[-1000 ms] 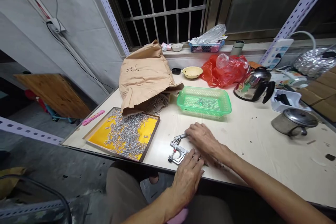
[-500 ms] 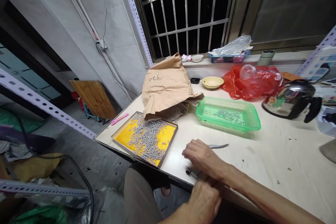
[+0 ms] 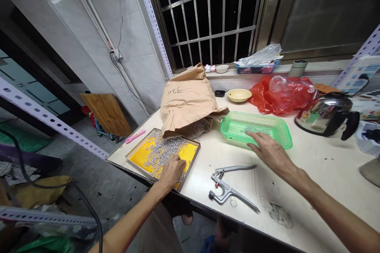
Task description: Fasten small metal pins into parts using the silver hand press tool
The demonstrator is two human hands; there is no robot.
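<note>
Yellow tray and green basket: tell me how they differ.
The yellow tray is shallow with a brown rim; the green basket is deeper, perforated plastic. The tray carries a dense heap of small metal pieces; the basket holds only a few. The left hand rests on the tray's heap, while the right hand reaches over the basket's near rim. Both are rectangular and sit on the same table.
</note>
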